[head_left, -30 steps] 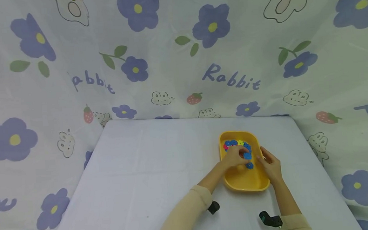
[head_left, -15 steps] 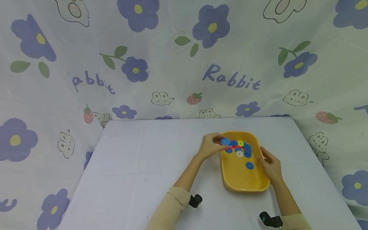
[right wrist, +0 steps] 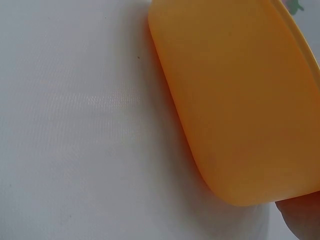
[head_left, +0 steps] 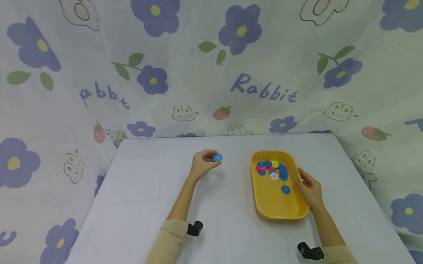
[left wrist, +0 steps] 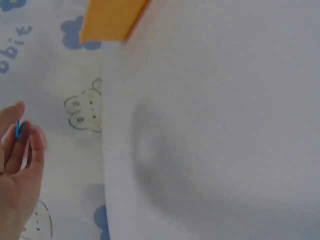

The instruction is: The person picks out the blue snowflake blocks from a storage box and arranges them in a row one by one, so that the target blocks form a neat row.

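Observation:
My left hand pinches a blue snowflake-shaped plastic disc above the table, left of the yellow tray. In the left wrist view only a thin blue edge of the disc shows between thumb and fingers. My right hand grips the tray's right side, with the thumb over the rim. Several blue, red, yellow and white discs lie bunched at the tray's far end. One blue disc sits apart from them. The right wrist view shows the tray's outer wall and a fingertip.
A white cloth-covered table lies beneath. Patterned fabric with flowers and rabbits hangs behind it and at both sides. Dark wrist cameras are worn on both arms.
My left hand has reached into the tray, picked up a blue disc and carried it out to the left over the table. The right hand and the tray have stayed in place.

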Tool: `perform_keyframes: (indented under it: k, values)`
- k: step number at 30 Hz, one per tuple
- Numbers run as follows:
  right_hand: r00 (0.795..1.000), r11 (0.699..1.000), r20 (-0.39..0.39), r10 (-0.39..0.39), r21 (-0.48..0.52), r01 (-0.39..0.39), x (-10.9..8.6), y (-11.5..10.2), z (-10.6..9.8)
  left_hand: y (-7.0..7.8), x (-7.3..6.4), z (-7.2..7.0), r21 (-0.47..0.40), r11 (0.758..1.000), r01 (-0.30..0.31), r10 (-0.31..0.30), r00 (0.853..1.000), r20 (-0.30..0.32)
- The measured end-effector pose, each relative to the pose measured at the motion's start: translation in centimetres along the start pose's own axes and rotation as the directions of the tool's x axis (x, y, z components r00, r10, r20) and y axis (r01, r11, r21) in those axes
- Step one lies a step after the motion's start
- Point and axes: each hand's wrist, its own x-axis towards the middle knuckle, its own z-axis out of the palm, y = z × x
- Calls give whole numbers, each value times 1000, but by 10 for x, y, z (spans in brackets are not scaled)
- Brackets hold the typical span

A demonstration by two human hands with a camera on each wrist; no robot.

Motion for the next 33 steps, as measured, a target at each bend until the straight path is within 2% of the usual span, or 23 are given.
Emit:
perform_keyframes:
  k: [2,9,15,19,23,25,27,31,33]
  values:
    - [1000,1000,3,-12,9,12,0,0,0,-4,-5,-14,10,1000,20,-20,999,-25]
    - [999,999,11,-31,35,31,0,1,1,9,-30,-61,59,997,59,-53,994,-100]
    - [1000,999,5,-29,34,29,0,1,1,-11,-40,-92,66,992,104,-89,977,-195]
    - [1000,999,4,-30,27,30,1,1,1,-36,-44,-112,70,985,156,-135,960,-245]
    - [999,999,2,-38,23,38,2,1,1,-60,-47,-124,136,962,237,-188,935,-300]
    - [999,999,4,-41,25,41,2,2,1,-67,-50,-128,160,947,277,-214,921,-326]
    - [999,999,5,-40,27,40,2,2,2,-74,-52,-130,178,937,301,-229,912,-339]
    - [999,999,2,-32,28,32,1,2,2,-86,-54,-131,214,921,326,-243,909,-337]
    - [1000,999,0,-30,26,30,1,1,2,-93,-54,-130,234,916,324,-240,914,-328]
